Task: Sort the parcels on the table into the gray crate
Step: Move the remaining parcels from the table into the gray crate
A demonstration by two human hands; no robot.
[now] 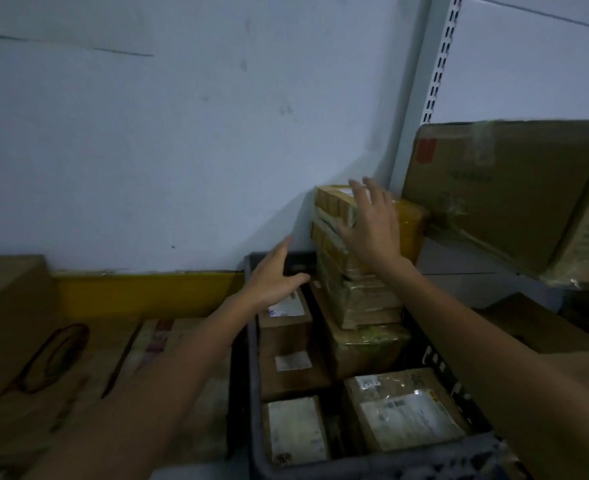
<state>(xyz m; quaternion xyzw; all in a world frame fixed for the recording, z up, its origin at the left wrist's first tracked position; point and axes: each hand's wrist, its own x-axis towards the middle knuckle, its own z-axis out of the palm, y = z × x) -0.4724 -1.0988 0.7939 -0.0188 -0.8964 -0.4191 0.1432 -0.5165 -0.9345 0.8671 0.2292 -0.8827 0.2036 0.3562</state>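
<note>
The gray crate [251,403] stands in front of me, packed with several taped cardboard parcels. A tall stack of tape-wrapped parcels [359,296] leans at the crate's far right corner against the wall. My right hand [369,223] lies flat with spread fingers on the top parcel [334,199] of that stack. My left hand [275,275] hovers with straight fingers over the crate's far left part, above a small labelled parcel [286,317]. It holds nothing. Nearer me lie a white-labelled parcel [296,431] and a plastic-wrapped one [407,410].
Flat cardboard boxes [78,368] cover the table left of the crate. A yellow strip [140,292] runs along the wall. A big cardboard box [514,192] sits tilted on a metal shelf at the right, with more boxes [535,327] below it.
</note>
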